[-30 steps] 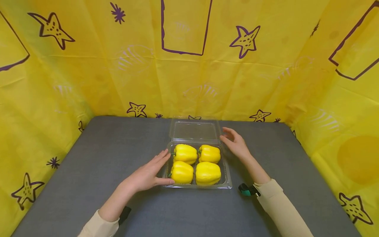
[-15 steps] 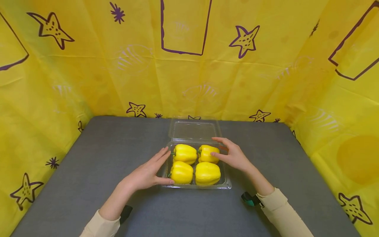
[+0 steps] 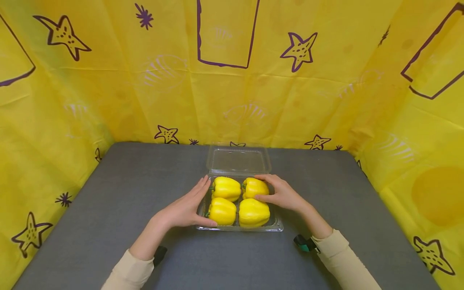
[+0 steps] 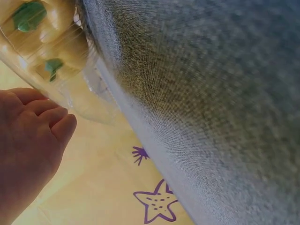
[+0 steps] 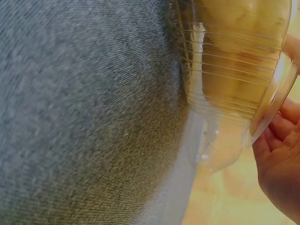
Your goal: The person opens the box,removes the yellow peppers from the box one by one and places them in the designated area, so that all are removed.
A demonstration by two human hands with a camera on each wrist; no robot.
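In the head view, several yellow bell peppers lie in a clear plastic clamshell container (image 3: 239, 228) whose lid (image 3: 239, 159) is folded back. My right hand (image 3: 284, 195) holds the back right bell pepper (image 3: 255, 187), fingers along its far side and thumb on its near side. My left hand (image 3: 181, 209) rests at the container's left rim with straight fingers. Its thumb touches the front left bell pepper (image 3: 222, 210). Behind that one lies the back left bell pepper (image 3: 226, 188); the front right bell pepper (image 3: 254, 212) is untouched. Through the plastic wall, the left wrist view shows green stems (image 4: 29, 16).
The container stands toward the back of a grey cloth-covered table (image 3: 232, 262). Yellow curtains (image 3: 232, 100) with sea drawings enclose the table at the back and sides. A dark band (image 3: 304, 243) is at my right wrist.
My right hand has come from beside the container leftward over the back right bell pepper, then lower around it. My left hand has shifted slightly right. The peppers stay in place.
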